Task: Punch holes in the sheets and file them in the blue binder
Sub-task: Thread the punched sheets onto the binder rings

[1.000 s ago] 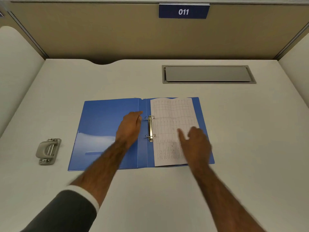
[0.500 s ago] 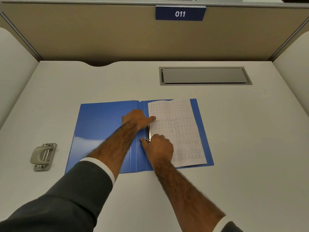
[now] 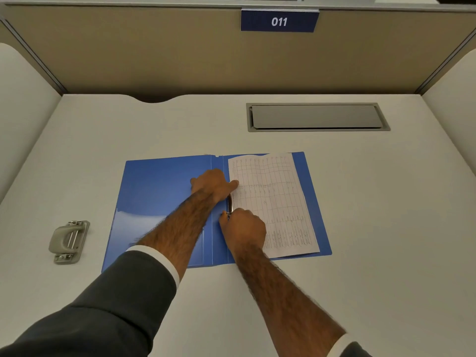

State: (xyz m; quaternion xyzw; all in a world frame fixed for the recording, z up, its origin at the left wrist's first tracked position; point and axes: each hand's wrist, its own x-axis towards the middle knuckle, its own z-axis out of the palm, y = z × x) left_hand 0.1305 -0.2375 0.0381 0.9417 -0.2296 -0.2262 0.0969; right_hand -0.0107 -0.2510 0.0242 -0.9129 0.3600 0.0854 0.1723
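Observation:
The blue binder [image 3: 159, 191] lies open flat in the middle of the desk. A printed sheet with a grid table [image 3: 275, 199] rests on its right half. The metal ring mechanism [image 3: 229, 205] runs along the spine, mostly covered by my hands. My left hand [image 3: 213, 184] presses at the upper ring, thumb tip on the sheet's left edge. My right hand [image 3: 244, 228] is curled over the lower ring, fingers pinching at it. The rings themselves are hidden.
A grey hole punch [image 3: 69, 241] sits on the desk to the left of the binder. A closed grey cable hatch [image 3: 316, 117] is set into the desk at the back right. Beige partition walls enclose the desk, with a blue "011" label [image 3: 279, 21].
One second ago my hands hovered apart over the binder with the rings exposed. Both hands then closed in on the ring mechanism and have stayed there for the last half second.

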